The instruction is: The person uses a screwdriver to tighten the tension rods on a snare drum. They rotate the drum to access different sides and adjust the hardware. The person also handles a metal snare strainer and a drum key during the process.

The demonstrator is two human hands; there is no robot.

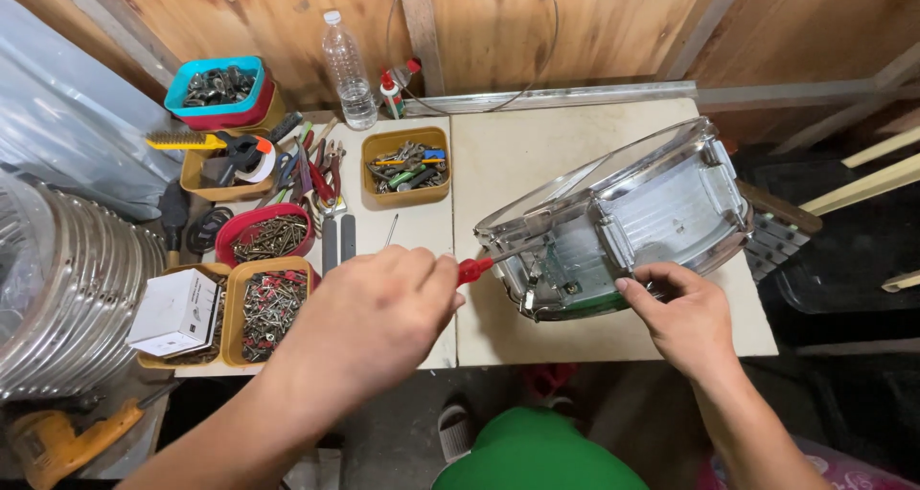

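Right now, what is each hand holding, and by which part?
Left hand grips the screwdriver by its red handle; right hand steadies the drum at its lower rim.

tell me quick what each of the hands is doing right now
Left hand: closed around the red-handled screwdriver, tip at the drum.
Right hand: fingers bent, gripping the lower rim of the drum, steadying it on its side.
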